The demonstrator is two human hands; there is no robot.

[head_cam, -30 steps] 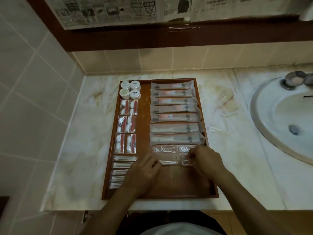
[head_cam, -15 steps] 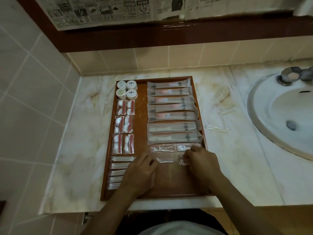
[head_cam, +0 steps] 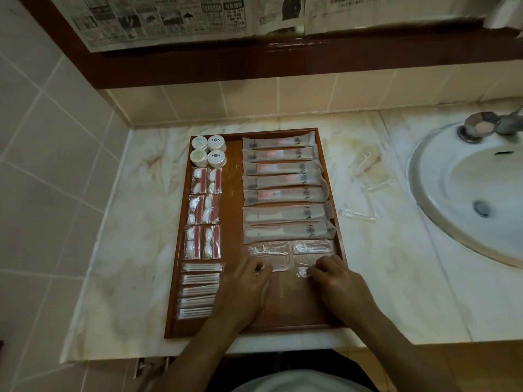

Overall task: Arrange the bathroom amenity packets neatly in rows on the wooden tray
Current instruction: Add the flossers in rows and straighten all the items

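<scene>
A wooden tray [head_cam: 232, 222] lies on the marble counter. Its right column holds several long toothbrush packets [head_cam: 283, 193]; below them lie two clear floss-pick packets [head_cam: 268, 248]. The left column holds small round jars [head_cam: 209, 151], red-and-white packets [head_cam: 205, 210] and cotton-swab packets [head_cam: 199, 290]. My left hand [head_cam: 243, 292] presses on the left end of a clear floss-pick packet [head_cam: 280, 268] in the row below. My right hand [head_cam: 339, 287] pinches another clear floss-pick packet [head_cam: 303, 271] beside it, on the tray floor.
Loose floss-pick packets [head_cam: 359, 213] lie on the counter right of the tray. A white sink [head_cam: 475, 199] with a metal tap [head_cam: 481, 127] is at the far right. A tiled wall stands to the left and behind, with newspaper above.
Both hands stay on the floss-pick packets in the lower row, shifting them slightly. The camera has tilted a little; nothing else has moved.
</scene>
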